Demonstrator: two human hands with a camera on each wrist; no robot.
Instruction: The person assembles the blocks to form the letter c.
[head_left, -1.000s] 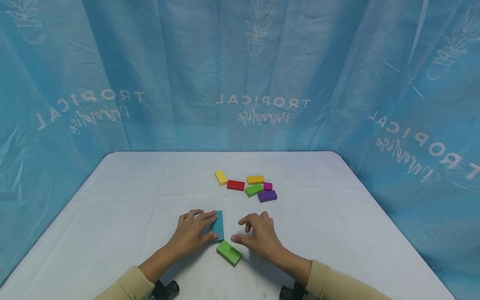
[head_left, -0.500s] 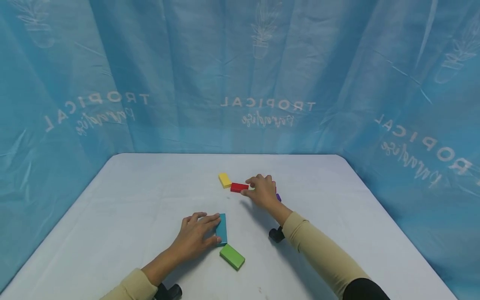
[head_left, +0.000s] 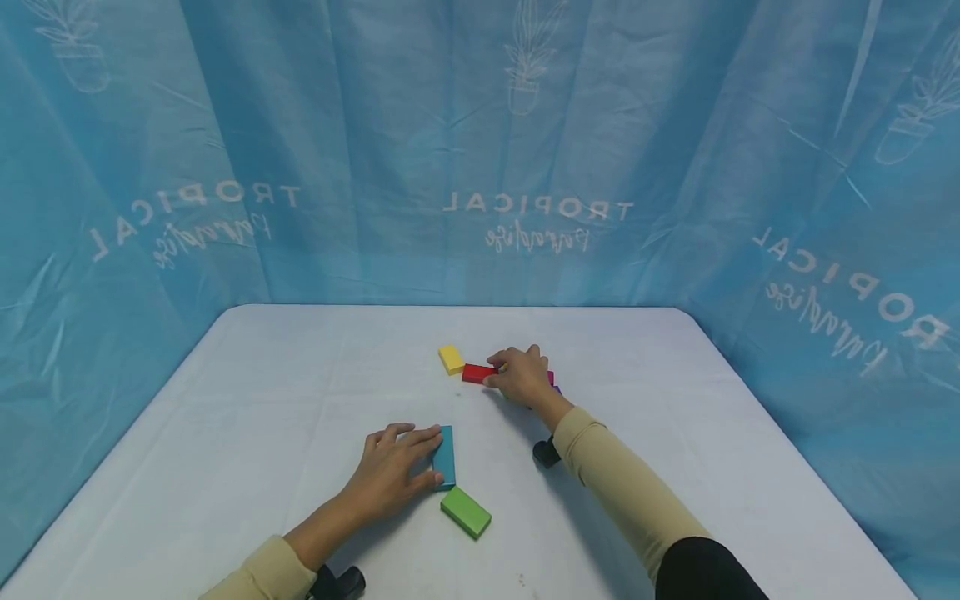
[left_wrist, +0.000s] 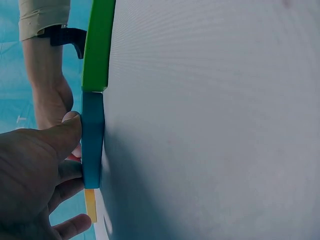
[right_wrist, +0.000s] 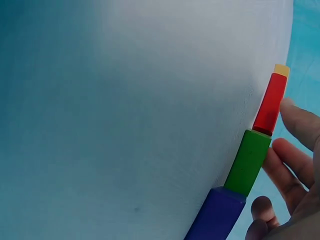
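A person's left hand [head_left: 393, 471] rests on a blue block [head_left: 446, 458] on a white table [head_left: 300, 375], thumb towards its near end and fingertips towards its far end. The fingers are relaxed, not clenched, a light touch that seems meant to keep the block from sliding. Beyond that hand, a yellow block [head_left: 452, 359] lies at a slant, its near corner by one end of a red block [head_left: 475, 374]. A green block [head_left: 466, 512] lies askew off the left thumb, one corner close to the blue block's near end; whether they touch is unclear.

Farther out, the right hand [head_left: 521, 377] reaches over the cluster, thumb beside the red block and fingers apart from it, with no grip visible; the spread looks sized to straddle a block. Whether it touches one cannot be told. Under and beside that hand, a second green block [right_wrist: 247, 162] and a purple block [right_wrist: 215, 215] lie close together, while a magenta block [head_left: 551, 377] peeks out to its right, mostly hidden.
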